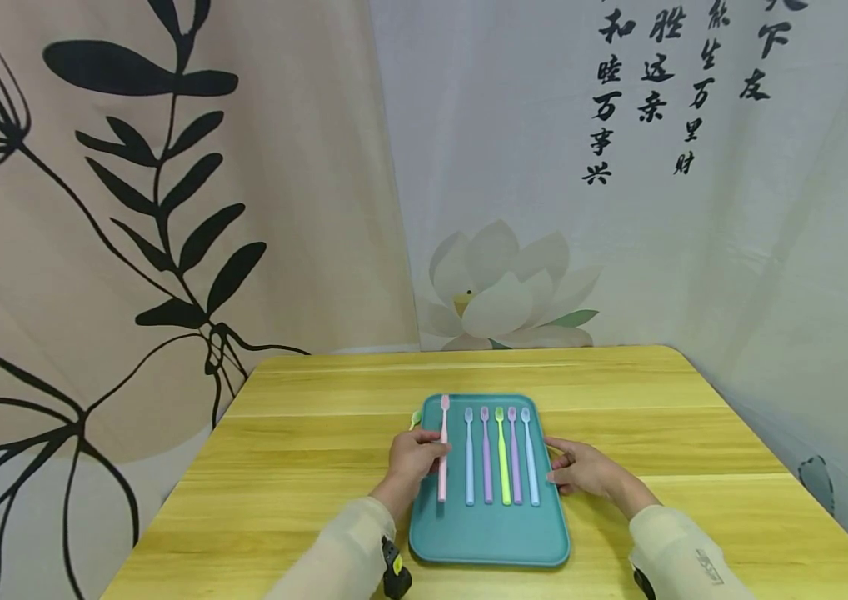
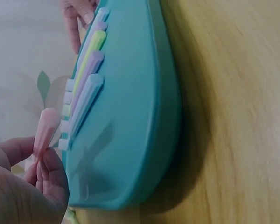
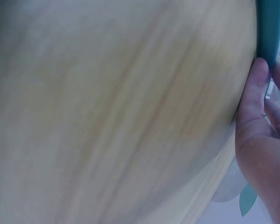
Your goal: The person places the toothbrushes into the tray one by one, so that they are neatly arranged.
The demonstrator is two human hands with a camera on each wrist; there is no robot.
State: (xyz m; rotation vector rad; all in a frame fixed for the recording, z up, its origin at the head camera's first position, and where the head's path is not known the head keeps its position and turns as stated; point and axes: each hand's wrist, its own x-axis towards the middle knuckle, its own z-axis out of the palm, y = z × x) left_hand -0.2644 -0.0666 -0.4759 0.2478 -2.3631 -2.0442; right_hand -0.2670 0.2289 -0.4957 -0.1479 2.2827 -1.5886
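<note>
In the head view my left hand (image 1: 411,460) pinches a pink toothbrush (image 1: 443,450) between thumb and fingers. The toothbrush is raised over the left side of a teal tray (image 1: 487,542), its bristle head pointing away from me. In the left wrist view the pink handle end (image 2: 47,123) sticks up out of the grip. A row of several toothbrushes lies in the tray: a yellow-green toothbrush (image 1: 502,458) in the middle, with purple and light blue ones on both sides. My right hand (image 1: 583,468) touches the tray's right edge with its thumb and fingertips.
Just left of the tray a green toothbrush head (image 1: 416,418) shows on the wooden table (image 1: 304,475); my left hand hides the rest of it. Behind the table hangs a printed cloth (image 1: 319,208) with plants, a lotus and writing.
</note>
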